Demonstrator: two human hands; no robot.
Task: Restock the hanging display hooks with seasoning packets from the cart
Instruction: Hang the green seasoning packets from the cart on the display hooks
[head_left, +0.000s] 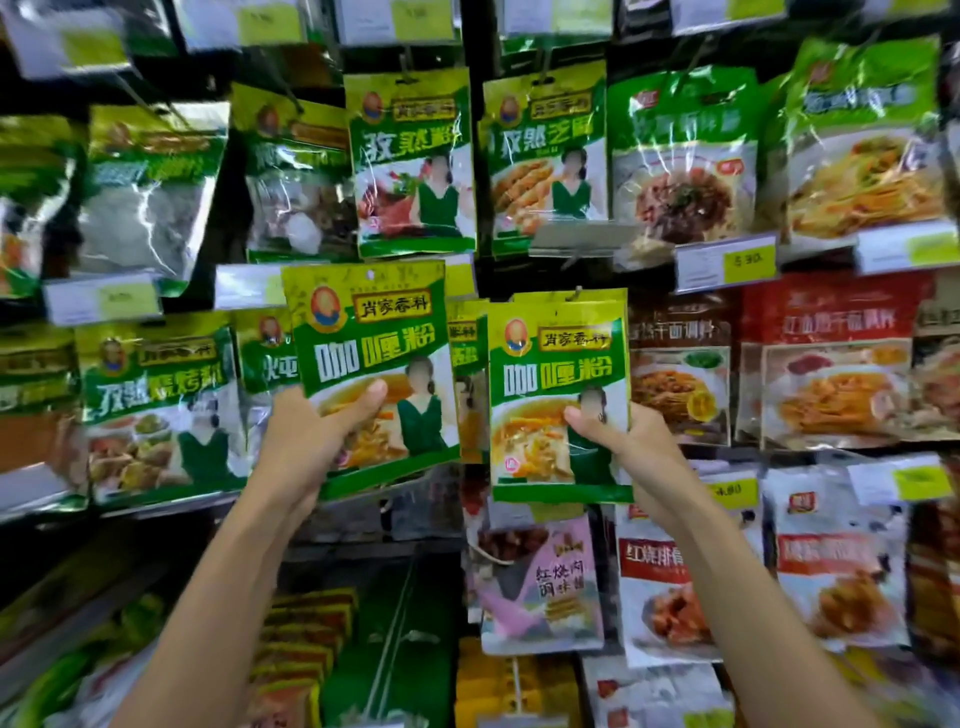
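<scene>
My left hand (311, 441) grips a green and yellow curry powder packet (363, 332) by its lower left corner, thumb on the front, and holds it tilted in front of the display. My right hand (623, 441) grips the lower right of a matching curry powder stack (556, 374), which hangs from a metal hook (574, 297) through the top holes. Both packets show yellow curry and a figure in green. The left packet hangs on no hook.
Rows of hanging seasoning packets fill the wall: green ones (415, 161) above and to the left, red and white ones (831, 364) to the right. Price tags (727, 265) stick out on hook ends. Stacked boxes (306, 639) sit low down.
</scene>
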